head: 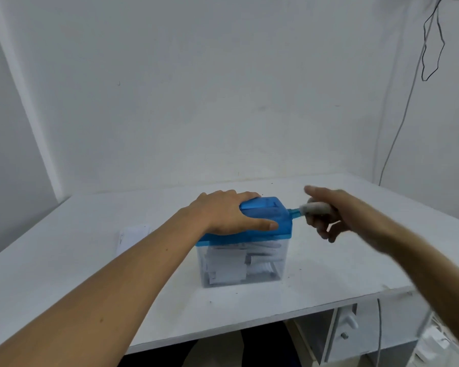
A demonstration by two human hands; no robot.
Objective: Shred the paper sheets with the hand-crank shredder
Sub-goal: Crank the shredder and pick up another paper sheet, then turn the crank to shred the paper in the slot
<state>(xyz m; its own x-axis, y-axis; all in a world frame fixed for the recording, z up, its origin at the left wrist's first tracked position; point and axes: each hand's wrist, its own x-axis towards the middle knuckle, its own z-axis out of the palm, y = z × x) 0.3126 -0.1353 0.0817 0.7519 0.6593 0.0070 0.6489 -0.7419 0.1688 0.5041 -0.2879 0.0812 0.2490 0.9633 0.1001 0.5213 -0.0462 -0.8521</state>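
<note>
The hand-crank shredder point(273, 215) has a blue top on a clear bin point(239, 263) and stands mid-table. White paper strips fill the bin. My left hand point(228, 213) lies flat on the blue top's left side, thumb down its front. My right hand point(329, 213), blurred by motion, is closed around the white crank handle point(315, 207) sticking out of the shredder's right side. White paper sheets point(130, 238) lie on the table to the left of the shredder, partly hidden behind my left forearm.
The white table point(329, 276) meets white walls at the back and on both sides. A cable point(397, 128) hangs down the right wall. Below the front right edge is a white cabinet with a drawer knob point(344, 335).
</note>
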